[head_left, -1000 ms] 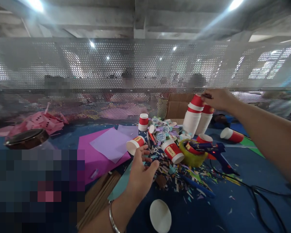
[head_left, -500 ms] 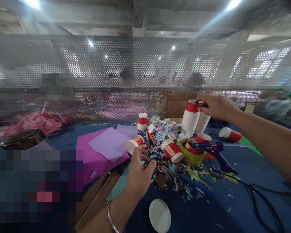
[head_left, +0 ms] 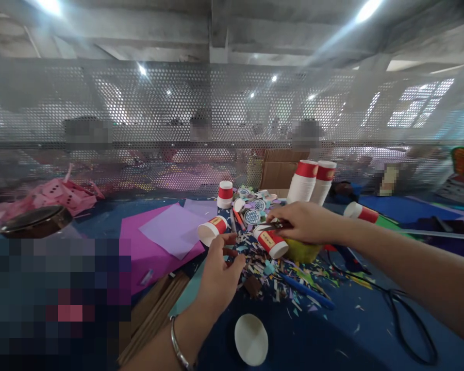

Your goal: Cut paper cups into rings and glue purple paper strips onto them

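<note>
My left hand (head_left: 222, 273) hovers over the table, fingers apart and slightly bent, nothing in it. Just beyond its fingertips lies a tipped red-and-white paper cup (head_left: 213, 230). My right hand (head_left: 299, 224) is closed around what look like scissors (head_left: 274, 225), their dark handles and metal blades partly covered by my fingers. Those blades point left, above another tipped paper cup (head_left: 271, 241). Beneath my right hand sits a yellow roll of tape (head_left: 303, 251), largely hidden. A white round piece (head_left: 251, 340) lies near the front edge.
Two tall stacks of paper cups (head_left: 302, 183) stand at the back. Paper scraps (head_left: 263, 268) cover the middle, with a blue pen-like stick (head_left: 307, 292) among them. Purple sheets (head_left: 174, 232) lie left, beside brown cardboard strips (head_left: 158, 314). A black cable (head_left: 410, 330) loops at right.
My right hand has come down and toward me from the cup stacks, bringing the scissors over the tipped cup and tape. My left hand has barely moved.
</note>
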Motion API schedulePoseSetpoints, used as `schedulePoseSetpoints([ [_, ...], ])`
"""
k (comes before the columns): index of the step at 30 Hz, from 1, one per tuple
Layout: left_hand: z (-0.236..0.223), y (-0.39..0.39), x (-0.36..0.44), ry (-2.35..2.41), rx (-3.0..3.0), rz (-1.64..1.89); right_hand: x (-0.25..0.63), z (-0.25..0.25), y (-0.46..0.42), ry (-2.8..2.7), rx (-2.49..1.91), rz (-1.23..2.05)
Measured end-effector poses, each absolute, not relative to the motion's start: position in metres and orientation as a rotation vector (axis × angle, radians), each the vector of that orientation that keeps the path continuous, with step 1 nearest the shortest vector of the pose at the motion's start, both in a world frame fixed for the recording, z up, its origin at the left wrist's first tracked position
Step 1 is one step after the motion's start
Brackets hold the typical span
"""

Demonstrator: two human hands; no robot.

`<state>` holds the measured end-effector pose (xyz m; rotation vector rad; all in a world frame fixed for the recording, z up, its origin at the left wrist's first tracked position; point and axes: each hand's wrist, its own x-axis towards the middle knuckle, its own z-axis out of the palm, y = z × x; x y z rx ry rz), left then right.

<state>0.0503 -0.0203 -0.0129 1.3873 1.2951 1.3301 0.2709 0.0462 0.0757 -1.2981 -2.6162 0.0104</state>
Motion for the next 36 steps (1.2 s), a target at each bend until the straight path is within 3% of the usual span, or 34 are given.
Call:
schedulePoseSetpoints([
  [8,-0.013,-0.018,0.044,1.254,1.325,1.364,0.25,0.06,0.062,-2.759,-1.379,0.039],
  [20,-0.005,-0.026,0.05,0.828,1.146,1.187,0.229,0.093,0.018,-2.602,-1.103,0.33],
  [29,-0.003,-0.023,0.052,0.876,1.128,1.242,0.228,0.069,0.001,-2.138,-1.015,0.598],
  [36,0.0,-0.019,0.048,0.935,1.13,1.257,0.244,0.033,-0.015,-1.923,-1.131,0.58],
])
